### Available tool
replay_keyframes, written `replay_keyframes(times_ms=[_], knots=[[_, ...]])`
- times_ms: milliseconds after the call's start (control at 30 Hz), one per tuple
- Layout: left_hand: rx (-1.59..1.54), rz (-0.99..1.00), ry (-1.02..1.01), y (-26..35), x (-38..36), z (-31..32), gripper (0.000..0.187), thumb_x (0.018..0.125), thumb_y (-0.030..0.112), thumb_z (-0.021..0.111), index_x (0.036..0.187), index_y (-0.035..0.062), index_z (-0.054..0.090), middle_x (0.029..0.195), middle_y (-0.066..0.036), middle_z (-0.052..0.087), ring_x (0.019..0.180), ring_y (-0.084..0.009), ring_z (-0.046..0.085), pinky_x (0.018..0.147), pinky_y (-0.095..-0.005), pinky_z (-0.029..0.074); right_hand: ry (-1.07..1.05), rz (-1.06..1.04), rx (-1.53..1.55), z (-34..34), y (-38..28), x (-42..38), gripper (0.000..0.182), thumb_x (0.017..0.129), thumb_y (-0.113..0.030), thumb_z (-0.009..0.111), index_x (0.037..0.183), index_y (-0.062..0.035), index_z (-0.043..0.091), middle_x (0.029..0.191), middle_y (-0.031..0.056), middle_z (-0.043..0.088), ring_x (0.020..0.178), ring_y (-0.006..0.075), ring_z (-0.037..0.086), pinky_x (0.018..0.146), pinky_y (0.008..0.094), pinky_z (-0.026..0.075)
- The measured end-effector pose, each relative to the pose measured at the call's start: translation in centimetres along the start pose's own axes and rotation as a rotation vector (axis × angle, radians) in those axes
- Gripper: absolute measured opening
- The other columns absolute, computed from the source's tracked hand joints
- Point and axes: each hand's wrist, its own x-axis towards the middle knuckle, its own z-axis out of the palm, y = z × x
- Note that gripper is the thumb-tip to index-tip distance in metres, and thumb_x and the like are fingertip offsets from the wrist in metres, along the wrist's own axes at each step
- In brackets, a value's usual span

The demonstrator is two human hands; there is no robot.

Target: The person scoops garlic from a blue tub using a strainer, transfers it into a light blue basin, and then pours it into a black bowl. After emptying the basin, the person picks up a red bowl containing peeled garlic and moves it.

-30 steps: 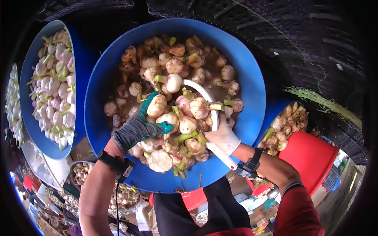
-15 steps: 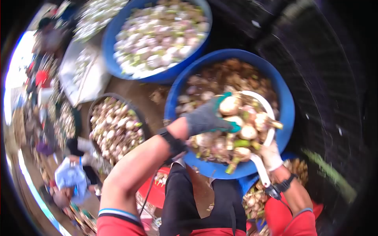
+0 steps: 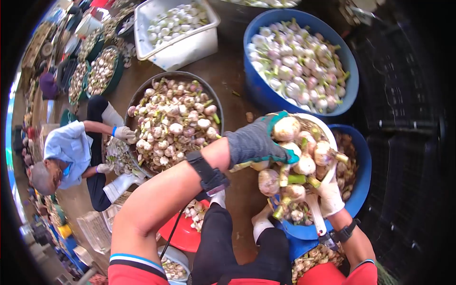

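Observation:
My left hand (image 3: 254,141), in a grey glove with green fingertips, is curled around garlic bulbs (image 3: 305,164) heaped on a white round-rimmed scoop (image 3: 329,135). The white-gloved right hand (image 3: 331,198) grips the scoop at its lower right side, beside the handle. Several bulbs have green stem stubs, and some overhang the near side of the scoop. Below the load is a blue tub (image 3: 365,164) with more garlic; its left part is hidden by my hands and the bulbs.
Ahead stands another blue tub (image 3: 251,71) of garlic. A dark round tub (image 3: 216,97) of bulbs is at left, with a seated person (image 3: 71,147) reaching to it. A white bin (image 3: 185,57) lies beyond. Near my legs are a red basin (image 3: 178,232) and more garlic.
My view has swung left, bringing the seated person and dark tub closer. Both hands and the loaded scoop have shifted from over the blue tub's middle toward its left side.

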Motion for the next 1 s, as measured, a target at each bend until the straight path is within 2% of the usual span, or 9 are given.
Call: replay_keyframes(times_ms=[133, 167, 200, 333, 600, 667, 767, 900, 1000], knots=[[-0.015, 0.020, 0.160, -2.2, -5.9, -11.9, 0.089, 0.065, 0.022, 0.088, 0.138, 0.0028, 0.040, 0.122, -0.007, 0.057, 0.111, -0.0136, 0.053, 0.098, -0.0294, 0.044, -0.090, -0.253, -0.275, 10.0, 2.5, 9.2, 0.089, 0.074, 0.001, 0.069, 0.146, -0.0130, 0.020, 0.138, 0.0096, 0.041, 0.126, 0.0217, 0.044, 0.101, 0.0351, 0.042], [-0.021, 0.053, 0.204, -2.7, -7.6, -14.5, 0.089, 0.066, 0.021, 0.087, 0.138, 0.0030, 0.039, 0.124, -0.007, 0.056, 0.113, -0.0137, 0.053, 0.098, -0.0294, 0.044, -0.196, -0.261, -0.307, 12.5, 3.0, 11.5, 0.096, 0.076, -0.002, 0.071, 0.150, -0.0114, 0.010, 0.146, 0.0120, 0.034, 0.131, 0.0244, 0.041, 0.107, 0.0388, 0.038], [-0.031, 0.084, 0.246, -3.5, -9.3, -17.1, 0.089, 0.067, 0.020, 0.087, 0.139, 0.0031, 0.038, 0.126, -0.007, 0.055, 0.114, -0.0139, 0.052, 0.098, -0.0295, 0.044, -0.171, -0.328, -0.579, 14.8, 3.5, 14.1, 0.094, 0.072, 0.000, 0.074, 0.146, -0.0090, 0.017, 0.142, 0.0124, 0.039, 0.130, 0.0244, 0.042, 0.107, 0.0385, 0.038], [-0.263, 0.003, 0.461, -6.6, -15.0, -25.9, 0.091, 0.069, 0.014, 0.085, 0.144, 0.0074, 0.033, 0.132, -0.007, 0.050, 0.116, -0.0142, 0.050, 0.098, -0.0291, 0.045, -0.162, -0.353, -0.666, 28.6, 4.4, 20.2, 0.089, 0.064, -0.003, 0.076, 0.137, -0.0072, 0.025, 0.118, 0.0116, 0.053, 0.115, 0.0236, 0.053, 0.097, 0.0319, 0.043], [-0.013, -0.006, 1.008, -29.5, -21.8, -39.7, 0.079, 0.072, 0.008, 0.080, 0.140, 0.0180, 0.040, 0.123, -0.006, 0.053, 0.102, -0.0139, 0.055, 0.078, -0.0264, 0.051, -0.379, -0.935, -1.543, 42.1, 15.0, 31.6, 0.056, 0.081, -0.011, 0.058, 0.134, -0.0070, 0.040, 0.129, 0.0229, 0.043, 0.123, 0.0372, 0.040, 0.098, 0.0468, 0.039], [0.359, -0.265, 1.159, -30.2, -24.2, -38.6, 0.082, 0.071, 0.016, 0.081, 0.142, 0.0174, 0.039, 0.130, -0.013, 0.049, 0.112, -0.0216, 0.053, 0.089, -0.0314, 0.049, -0.336, -1.142, -1.821, 44.0, 18.1, 32.6, 0.078, 0.072, -0.005, 0.062, 0.143, -0.0098, 0.031, 0.129, 0.0269, 0.040, 0.123, 0.0444, 0.038, 0.099, 0.0493, 0.038], [0.656, -0.421, 1.169, -34.1, -25.8, -38.6, 0.080, 0.073, 0.023, 0.078, 0.143, 0.0162, 0.039, 0.135, -0.020, 0.044, 0.122, -0.0316, 0.048, 0.099, -0.0370, 0.044, -0.349, -1.058, -1.935, 45.9, 19.3, 34.8, 0.081, 0.073, -0.009, 0.064, 0.146, -0.0141, 0.029, 0.136, 0.0282, 0.036, 0.128, 0.0444, 0.035, 0.101, 0.0507, 0.037], [0.336, -0.594, 1.314, -36.6, -27.0, -39.5, 0.074, 0.075, 0.024, 0.072, 0.140, 0.0105, 0.040, 0.142, -0.021, 0.036, 0.126, -0.0362, 0.042, 0.107, -0.0428, 0.035, -0.387, -1.021, -1.868, 46.5, 18.6, 40.1, 0.083, 0.068, -0.008, 0.068, 0.142, -0.0106, 0.031, 0.122, 0.0246, 0.045, 0.115, 0.0413, 0.045, 0.096, 0.0442, 0.043], [0.600, -0.473, 1.337, -36.9, -27.6, -38.7, 0.074, 0.076, 0.020, 0.074, 0.140, 0.0100, 0.040, 0.135, -0.023, 0.042, 0.125, -0.0370, 0.043, 0.105, -0.0411, 0.037, -0.291, -0.948, -1.712, 46.6, 16.8, 41.5, 0.086, 0.065, -0.010, 0.074, 0.140, -0.0071, 0.031, 0.113, 0.0205, 0.052, 0.107, 0.0385, 0.050, 0.094, 0.0435, 0.042]])
